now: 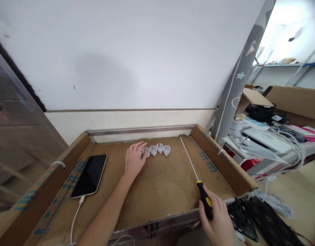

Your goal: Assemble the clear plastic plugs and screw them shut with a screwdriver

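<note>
Centrally, four clear plastic plugs (pixel 159 148) run rightward from the left hand (pixel 135 158), grip unclear; lower right, the right hand (pixel 215 213) clasps a black-and-yellow screwdriver (pixel 199 185) slanting up-left.

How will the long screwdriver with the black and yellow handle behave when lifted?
The long screwdriver with the black and yellow handle will probably feel stiff, since its straight silvery shaft looks like metal. It may be handle-heavy, as the handle is much thicker. Its tip could swing widely, because the shaft reaches well beyond the right hand.
</note>
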A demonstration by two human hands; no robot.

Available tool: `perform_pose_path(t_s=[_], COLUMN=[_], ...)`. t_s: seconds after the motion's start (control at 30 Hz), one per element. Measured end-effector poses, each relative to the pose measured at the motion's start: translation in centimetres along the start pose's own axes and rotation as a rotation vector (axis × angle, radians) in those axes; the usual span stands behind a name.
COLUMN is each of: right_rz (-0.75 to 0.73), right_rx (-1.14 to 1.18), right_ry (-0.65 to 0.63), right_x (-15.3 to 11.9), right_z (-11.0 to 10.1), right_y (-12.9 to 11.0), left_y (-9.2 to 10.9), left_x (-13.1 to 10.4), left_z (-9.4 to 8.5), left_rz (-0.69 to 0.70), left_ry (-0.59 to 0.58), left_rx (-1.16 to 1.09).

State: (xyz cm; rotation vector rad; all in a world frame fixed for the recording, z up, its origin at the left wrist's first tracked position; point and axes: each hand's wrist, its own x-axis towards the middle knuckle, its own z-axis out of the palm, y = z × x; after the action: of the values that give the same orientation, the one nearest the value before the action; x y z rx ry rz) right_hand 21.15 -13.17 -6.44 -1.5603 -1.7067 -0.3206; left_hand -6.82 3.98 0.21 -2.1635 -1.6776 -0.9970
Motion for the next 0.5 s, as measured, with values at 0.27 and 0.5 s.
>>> perform_pose_path(t_s=[0.27, 0.5], right_rz=[-0.023, -0.069], right_rx=[-0.026, -0.051], right_ry=[0.048, 0.055], right_x=[0.0, 0.1], right_z=[0.2, 0.0], right_y=[0.0, 0.3], left_y=[4.0, 9.3], left_x=[2.8, 3.0], left_z=[4.0, 6.8], left_rz=[0.051, 0.034], left_ry=[-0.279, -0.313], left_rx=[-0.013, -0.101])
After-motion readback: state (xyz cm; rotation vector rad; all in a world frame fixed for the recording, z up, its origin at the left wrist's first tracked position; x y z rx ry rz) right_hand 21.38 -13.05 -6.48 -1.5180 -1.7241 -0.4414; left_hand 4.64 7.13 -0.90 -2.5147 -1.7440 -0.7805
